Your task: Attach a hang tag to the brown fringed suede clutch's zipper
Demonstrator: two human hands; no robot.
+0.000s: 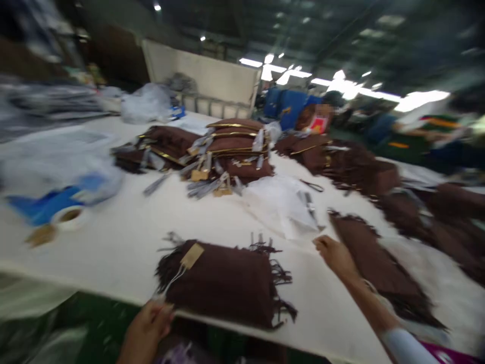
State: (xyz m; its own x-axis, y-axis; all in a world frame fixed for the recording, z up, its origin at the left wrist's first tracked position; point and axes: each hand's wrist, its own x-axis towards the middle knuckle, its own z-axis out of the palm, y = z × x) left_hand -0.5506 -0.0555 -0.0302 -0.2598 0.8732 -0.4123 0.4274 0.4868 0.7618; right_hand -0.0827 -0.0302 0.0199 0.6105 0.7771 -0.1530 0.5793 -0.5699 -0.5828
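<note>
A dark brown fringed cloth piece point(223, 283) lies flat at the table's front edge, with a tan tag point(192, 256) on a white string over its left part. My left hand point(149, 323) is closed at its lower left corner, fingers pinched where the string ends. Out to the right, my right hand point(335, 255) is closed at the near corner of a thin white sheet point(282, 202); blur hides the exact contact. Another brown fringed piece point(379, 258) lies just right of my right hand.
Stacked brown pieces with gold edging point(237, 146) stand at the table's back, grey tassels and tags hanging down. More brown piles point(348, 162) run along the right. At left are a tape roll point(70, 218), a blue item point(45, 205) and clear plastic point(56, 156).
</note>
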